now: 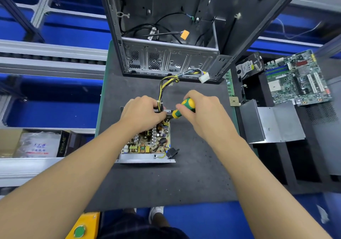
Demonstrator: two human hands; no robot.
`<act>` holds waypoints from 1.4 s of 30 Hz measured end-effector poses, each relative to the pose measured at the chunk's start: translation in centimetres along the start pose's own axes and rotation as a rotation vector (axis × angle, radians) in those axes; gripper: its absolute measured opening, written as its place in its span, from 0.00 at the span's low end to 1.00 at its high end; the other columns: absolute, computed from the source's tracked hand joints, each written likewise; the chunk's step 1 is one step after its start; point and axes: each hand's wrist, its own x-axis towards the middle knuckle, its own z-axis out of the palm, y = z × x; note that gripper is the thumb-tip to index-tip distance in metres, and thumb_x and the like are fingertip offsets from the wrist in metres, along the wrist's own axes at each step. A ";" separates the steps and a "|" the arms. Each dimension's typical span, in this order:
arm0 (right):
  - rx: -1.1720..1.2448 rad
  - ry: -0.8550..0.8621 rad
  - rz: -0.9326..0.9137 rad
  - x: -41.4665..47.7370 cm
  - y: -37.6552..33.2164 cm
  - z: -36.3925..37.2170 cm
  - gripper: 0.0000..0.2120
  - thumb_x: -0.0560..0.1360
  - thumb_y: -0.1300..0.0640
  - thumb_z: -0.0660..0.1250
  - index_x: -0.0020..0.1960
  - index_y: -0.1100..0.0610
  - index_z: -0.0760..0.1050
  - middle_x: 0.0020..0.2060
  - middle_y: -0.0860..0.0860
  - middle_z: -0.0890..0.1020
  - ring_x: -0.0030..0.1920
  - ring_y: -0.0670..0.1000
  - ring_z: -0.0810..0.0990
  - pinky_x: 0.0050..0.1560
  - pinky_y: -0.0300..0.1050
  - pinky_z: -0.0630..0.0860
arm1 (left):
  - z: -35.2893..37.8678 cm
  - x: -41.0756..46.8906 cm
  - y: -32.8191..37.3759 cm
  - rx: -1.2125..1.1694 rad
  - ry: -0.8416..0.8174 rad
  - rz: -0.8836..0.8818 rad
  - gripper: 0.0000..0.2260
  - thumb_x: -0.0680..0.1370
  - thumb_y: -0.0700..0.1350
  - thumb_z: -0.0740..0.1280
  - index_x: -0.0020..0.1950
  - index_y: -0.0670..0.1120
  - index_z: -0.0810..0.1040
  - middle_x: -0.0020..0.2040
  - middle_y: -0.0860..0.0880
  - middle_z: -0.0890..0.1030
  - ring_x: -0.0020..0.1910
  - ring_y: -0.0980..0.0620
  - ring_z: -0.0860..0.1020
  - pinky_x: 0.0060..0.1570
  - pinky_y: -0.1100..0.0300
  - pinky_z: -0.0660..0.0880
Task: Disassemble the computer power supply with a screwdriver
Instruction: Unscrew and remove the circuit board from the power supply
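Power supply (145, 146) open, board exposed. Left hand (142, 113) grips its far edge, right hand (203, 113) grips the screwdriver (186, 106). 12 o'clock case (166, 59): loose wires (156, 26).

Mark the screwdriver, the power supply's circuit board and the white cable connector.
screwdriver (188, 104), head view, on the yellow-green handle
circuit board (147, 142), head view, on the populated middle of the board
white cable connector (204, 77), head view, on the plug body

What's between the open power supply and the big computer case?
The head view shows yellow and black wires crossing the dark mat, ending in a white plug.
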 end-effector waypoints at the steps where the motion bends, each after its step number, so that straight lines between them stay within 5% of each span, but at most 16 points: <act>1: 0.002 0.001 -0.001 0.0 0.0 0.0 0.15 0.79 0.42 0.64 0.54 0.54 0.74 0.40 0.55 0.78 0.42 0.61 0.76 0.38 0.49 0.73 | 0.0 0.0 0.0 -0.004 0.000 -0.003 0.08 0.75 0.59 0.69 0.44 0.57 0.85 0.30 0.52 0.80 0.39 0.47 0.79 0.38 0.56 0.67; 21: -0.153 -0.021 -0.041 0.4 -1.4 0.3 0.17 0.79 0.42 0.64 0.56 0.55 0.73 0.40 0.53 0.74 0.41 0.59 0.72 0.36 0.47 0.65 | -0.1 0.1 0.1 -0.022 -0.016 0.007 0.08 0.75 0.58 0.69 0.42 0.58 0.85 0.28 0.52 0.78 0.37 0.47 0.77 0.39 0.56 0.65; 25: -0.185 -0.131 -0.122 0.9 -1.9 -0.2 0.16 0.79 0.46 0.64 0.60 0.55 0.72 0.50 0.54 0.78 0.48 0.54 0.72 0.39 0.45 0.63 | -0.2 0.1 0.2 -0.035 -0.024 0.010 0.09 0.74 0.62 0.70 0.43 0.59 0.86 0.28 0.53 0.78 0.37 0.48 0.77 0.39 0.56 0.66; 31: -0.247 -0.266 -0.190 1.4 -2.2 -1.4 0.12 0.80 0.51 0.66 0.62 0.54 0.73 0.52 0.54 0.76 0.52 0.56 0.74 0.44 0.47 0.70 | -0.4 0.1 0.4 -0.040 -0.041 0.004 0.08 0.74 0.59 0.70 0.42 0.57 0.86 0.28 0.55 0.77 0.38 0.47 0.77 0.43 0.56 0.66; 36: -0.376 -0.361 -0.288 1.1 -2.4 -1.5 0.17 0.77 0.68 0.61 0.59 0.51 0.76 0.52 0.52 0.67 0.49 0.55 0.69 0.42 0.47 0.67 | -0.4 0.2 0.3 -0.030 -0.034 0.015 0.12 0.75 0.60 0.69 0.35 0.57 0.80 0.25 0.54 0.72 0.31 0.53 0.72 0.48 0.55 0.67; 42: -0.132 -0.248 -0.210 0.6 -2.7 -0.4 0.12 0.83 0.47 0.56 0.58 0.55 0.65 0.53 0.52 0.70 0.50 0.55 0.68 0.47 0.51 0.66 | -0.2 0.2 0.2 -0.027 -0.007 0.013 0.15 0.75 0.58 0.68 0.31 0.52 0.79 0.25 0.53 0.72 0.31 0.50 0.72 0.49 0.53 0.65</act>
